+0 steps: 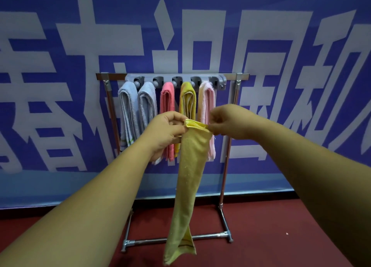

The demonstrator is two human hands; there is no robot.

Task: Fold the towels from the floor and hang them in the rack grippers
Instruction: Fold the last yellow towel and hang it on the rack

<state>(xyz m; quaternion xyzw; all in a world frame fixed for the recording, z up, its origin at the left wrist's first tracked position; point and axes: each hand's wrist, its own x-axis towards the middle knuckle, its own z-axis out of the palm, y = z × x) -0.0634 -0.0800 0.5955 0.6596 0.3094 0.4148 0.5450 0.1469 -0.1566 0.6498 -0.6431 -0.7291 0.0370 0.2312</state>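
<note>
A long yellow towel (187, 186), folded into a narrow strip, hangs down in front of me. My left hand (166, 132) pinches its top left corner and my right hand (226, 121) pinches its top right corner, level with each other. Behind them stands a metal rack (225, 166) with a grey gripper bar (176, 80) along its top. Several folded towels hang from the grippers: two light blue (128, 110), one pink (167, 100), one yellow (187, 100) and one pale pink (206, 100). My hands partly hide their lower ends.
A blue banner (60, 85) with large white characters covers the wall behind the rack. The floor (281, 226) is dark red. The rack's foot bar (176, 238) lies across the floor below the hanging towel.
</note>
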